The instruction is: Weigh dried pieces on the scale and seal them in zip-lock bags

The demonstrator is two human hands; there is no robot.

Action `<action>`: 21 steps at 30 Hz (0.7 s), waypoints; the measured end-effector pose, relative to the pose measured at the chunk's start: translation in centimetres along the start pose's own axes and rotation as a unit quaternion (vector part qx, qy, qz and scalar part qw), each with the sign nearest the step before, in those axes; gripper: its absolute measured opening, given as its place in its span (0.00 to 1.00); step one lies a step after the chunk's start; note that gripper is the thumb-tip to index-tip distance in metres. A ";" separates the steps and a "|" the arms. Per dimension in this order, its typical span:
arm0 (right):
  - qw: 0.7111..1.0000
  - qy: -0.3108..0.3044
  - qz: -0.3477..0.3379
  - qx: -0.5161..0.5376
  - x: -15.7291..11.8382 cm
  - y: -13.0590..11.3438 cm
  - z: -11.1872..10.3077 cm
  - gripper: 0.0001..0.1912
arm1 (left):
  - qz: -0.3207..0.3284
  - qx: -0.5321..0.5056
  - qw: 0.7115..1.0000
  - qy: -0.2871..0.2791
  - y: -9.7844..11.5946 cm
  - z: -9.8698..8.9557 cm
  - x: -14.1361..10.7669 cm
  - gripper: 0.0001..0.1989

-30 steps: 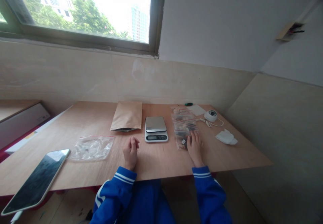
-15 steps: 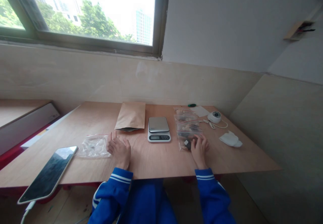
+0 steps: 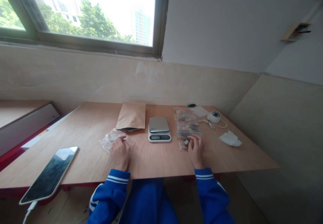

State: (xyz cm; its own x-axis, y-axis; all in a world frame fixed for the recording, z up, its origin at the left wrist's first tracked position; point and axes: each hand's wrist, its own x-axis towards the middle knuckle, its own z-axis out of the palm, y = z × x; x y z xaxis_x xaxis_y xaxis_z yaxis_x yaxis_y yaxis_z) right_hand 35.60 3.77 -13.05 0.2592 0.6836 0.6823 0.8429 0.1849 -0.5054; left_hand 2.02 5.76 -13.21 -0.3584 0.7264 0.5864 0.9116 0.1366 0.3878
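My left hand is closed on a crumpled clear plastic zip bag, which bunches up around the fingertips. On the other side, my right hand has its fingers bent over the nearest clear zip bag of an overlapping row. A dark lump with a small white label lies in that bag, beside the thumb. Between the hands stands a white digital kitchen scale with nothing on its steel plate. Behind the left hand lies a brown paper pouch, its dark mouth facing me.
A phone with a charging cable overhangs the table's front left edge. At the right are a white dome camera with a cable, a crumpled white wrapper, a paper sheet and a green-handled tool. A wall closes the back.
My left hand has closed on the clear plastic bag, which slid right and crumpled up toward the paper pouch. The right hand has shifted slightly left over its bag.
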 end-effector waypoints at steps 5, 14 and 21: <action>0.932 -0.264 0.048 0.245 -1.7 -8.2 1.3 0.16 | 0.360 -0.211 0.906 0.071 1.3 -0.8 -1.3 0.10; 0.856 -0.286 0.121 0.413 -1.6 -16.2 6.0 0.17 | 0.426 -0.328 0.836 -0.108 2.7 -2.2 -1.1 0.14; 0.853 -0.300 0.131 0.406 -1.7 -14.3 6.4 0.11 | 0.278 -0.309 0.908 -0.046 2.0 -1.3 -1.0 0.11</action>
State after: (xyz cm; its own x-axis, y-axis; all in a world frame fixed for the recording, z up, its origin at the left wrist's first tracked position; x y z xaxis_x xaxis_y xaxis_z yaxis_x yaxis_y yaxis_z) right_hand 20.08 4.50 -10.41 -0.1047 0.9698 0.2203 0.1258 0.2327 -0.9644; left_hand 3.92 4.49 -12.10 0.1667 0.6244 0.7631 0.6490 -0.6521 0.3919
